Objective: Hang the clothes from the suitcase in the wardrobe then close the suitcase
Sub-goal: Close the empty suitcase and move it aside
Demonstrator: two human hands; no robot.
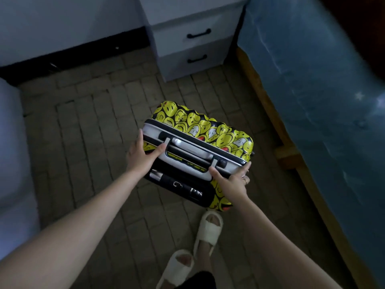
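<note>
Suitcase, yellow w/ smiley-face print & black trim, stands on the brick-pattern floor at scene centre, both shells together, top side w/ the grey carry handle facing up toward the camera. Black telescopic-handle panel sits on its near face. Left hand is on the suitcase's left top corner: fingers straight, running up along the left edge, thumb laid across the top beside the handle's left end; flat contact, not curled round anything. Right hand is on the right near corner: fingers stretched along the right edge, thumb pressed on top beside the handle's right end, ring on one finger; also flat, no grip. Carry handle lies between the two thumbs, neither hand around it. Near the bottom edge, two feet in white slippers just this side of the suitcase. Far centre, a white nightstand w/ 2 drawers & black pulls. Right side, bed w/ blue cover on a wooden frame. Far left, white wall w/ dark skirting; a pale rounded object at the left edge, can't tell what.
</note>
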